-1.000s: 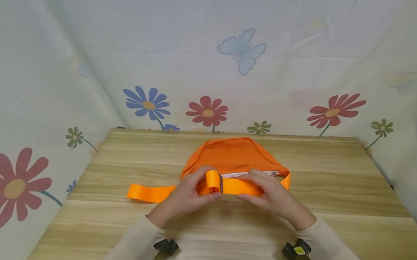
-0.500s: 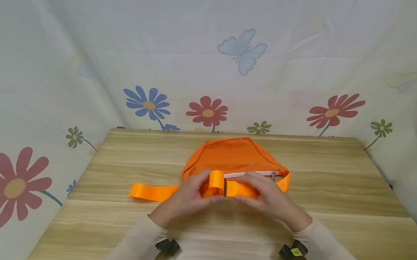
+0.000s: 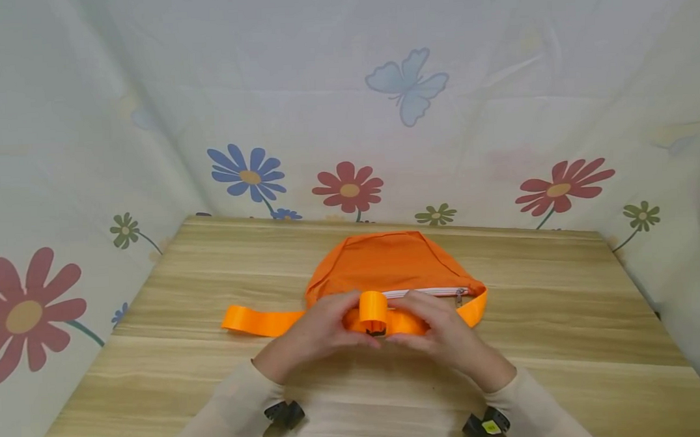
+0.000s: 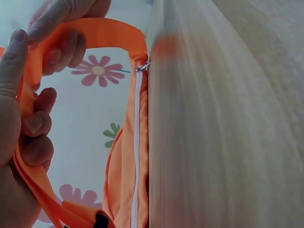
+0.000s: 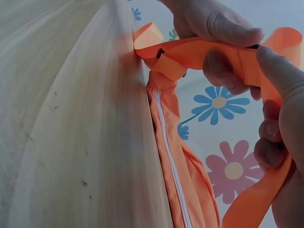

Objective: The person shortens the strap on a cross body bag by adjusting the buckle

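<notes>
Pinching the orange strap [image 3: 406,323] between thumbs and fingers, the left hand [image 3: 319,327] and right hand [image 3: 450,329] nearly meet at an upstanding loop [image 3: 373,306]. Adjusting the strap at the dark slider [image 3: 376,333] seems the step in hand; the next move likely calls for holding one side firm while drawing the other through, even and untwisted. Just beyond the hands, the orange bag [image 3: 387,262] lies on the wooden table [image 3: 565,300], a flowered curtain [image 3: 296,64] behind.

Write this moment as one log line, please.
left hand: grips orange strap | right hand: grips orange strap | strap loop: between both hands | orange waist bag: on wooden table
</notes>
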Demonstrator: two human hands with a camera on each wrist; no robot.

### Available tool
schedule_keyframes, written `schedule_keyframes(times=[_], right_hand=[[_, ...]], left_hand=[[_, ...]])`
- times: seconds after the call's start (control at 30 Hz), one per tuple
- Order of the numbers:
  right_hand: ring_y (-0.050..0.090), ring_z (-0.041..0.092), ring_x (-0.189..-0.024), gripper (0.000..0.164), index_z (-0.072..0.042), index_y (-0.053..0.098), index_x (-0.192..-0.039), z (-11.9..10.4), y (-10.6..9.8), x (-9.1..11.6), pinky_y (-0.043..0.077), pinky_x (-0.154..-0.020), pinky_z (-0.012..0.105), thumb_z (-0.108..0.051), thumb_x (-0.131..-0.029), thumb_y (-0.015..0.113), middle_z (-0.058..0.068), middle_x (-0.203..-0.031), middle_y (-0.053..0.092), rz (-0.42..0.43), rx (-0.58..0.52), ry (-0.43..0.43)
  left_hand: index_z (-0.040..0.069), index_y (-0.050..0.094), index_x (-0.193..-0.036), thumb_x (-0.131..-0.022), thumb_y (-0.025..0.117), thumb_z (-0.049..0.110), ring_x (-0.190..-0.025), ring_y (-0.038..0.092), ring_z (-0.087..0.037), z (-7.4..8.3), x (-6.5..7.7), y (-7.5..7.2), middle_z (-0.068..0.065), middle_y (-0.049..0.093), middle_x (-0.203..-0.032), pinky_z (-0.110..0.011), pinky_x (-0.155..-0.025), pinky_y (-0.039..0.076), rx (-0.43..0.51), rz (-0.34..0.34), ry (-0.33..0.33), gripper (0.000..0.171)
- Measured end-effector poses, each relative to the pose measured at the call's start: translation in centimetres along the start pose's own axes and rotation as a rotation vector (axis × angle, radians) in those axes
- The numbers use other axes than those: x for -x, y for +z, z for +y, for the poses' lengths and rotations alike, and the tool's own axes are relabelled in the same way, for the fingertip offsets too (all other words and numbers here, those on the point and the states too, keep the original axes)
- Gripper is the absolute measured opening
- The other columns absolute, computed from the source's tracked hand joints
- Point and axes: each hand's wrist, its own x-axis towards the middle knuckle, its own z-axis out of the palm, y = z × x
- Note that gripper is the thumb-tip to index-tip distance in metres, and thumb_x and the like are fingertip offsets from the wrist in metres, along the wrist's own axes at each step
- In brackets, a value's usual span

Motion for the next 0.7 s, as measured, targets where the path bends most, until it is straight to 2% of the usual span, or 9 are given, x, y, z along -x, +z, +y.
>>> schedule_keyframes(times=[0.1, 0.3, 0.43, 0.6, 0.7], right_hand=[[0.061, 0.009, -0.087, 0.047, -0.008, 0.073, -0.130, -0.12, 0.17, 0.07, 0.056, -0.072, 0.021, -0.033, -0.093, 0.086, 0.002, -0.108, 0.074, 0.005, -0.006, 0.025], [0.060, 0.007, -0.088, 0.050, -0.009, 0.073, -0.131, -0.25, 0.26, 0.04, 0.056, -0.073, 0.022, -0.022, -0.087, 0.092, 0.000, -0.109, 0.073, -0.016, 0.011, 0.066], [0.062, 0.008, -0.090, 0.046, -0.009, 0.073, -0.130, -0.14, 0.35, 0.10, 0.056, -0.076, 0.023, -0.020, -0.089, 0.091, 0.000, -0.111, 0.074, -0.020, 0.022, 0.063], [0.065, 0.011, -0.091, 0.043, -0.008, 0.074, -0.130, 0.04, 0.50, 0.19, 0.057, -0.077, 0.023, -0.028, -0.094, 0.087, 0.002, -0.112, 0.076, 0.021, 0.004, 0.038], [0.067, 0.013, -0.094, 0.042, -0.008, 0.074, -0.129, 0.04, 0.62, 0.14, 0.059, -0.079, 0.025, -0.029, -0.095, 0.086, 0.004, -0.114, 0.077, 0.036, -0.016, 0.029]], left_hand=[[0.012, 0.067, -0.128, -0.075, 0.099, 0.024, -0.102, 0.069, -0.014, 0.24, -0.14, -0.12, 0.002, 0.075, -0.117, -0.031, -0.098, 0.062, -0.036, 0.003, 0.020, 0.063], [0.012, 0.067, -0.127, -0.076, 0.098, 0.029, -0.103, 0.069, -0.013, 0.05, -0.18, -0.21, 0.002, 0.075, -0.117, -0.031, -0.099, 0.062, -0.027, 0.022, 0.060, 0.062], [0.013, 0.067, -0.127, -0.077, 0.097, 0.031, -0.103, 0.069, -0.012, -0.06, -0.11, -0.16, 0.003, 0.075, -0.117, -0.030, -0.099, 0.062, -0.014, 0.032, 0.061, 0.061], [0.014, 0.067, -0.129, -0.077, 0.097, 0.030, -0.105, 0.070, -0.013, 0.15, 0.02, -0.42, 0.003, 0.075, -0.119, -0.031, -0.101, 0.061, 0.006, 0.022, 0.029, 0.063], [0.013, 0.068, -0.128, -0.075, 0.098, 0.028, -0.105, 0.070, -0.013, 0.21, 0.05, -0.56, 0.002, 0.076, -0.118, -0.031, -0.101, 0.061, -0.009, 0.015, 0.035, 0.064]])
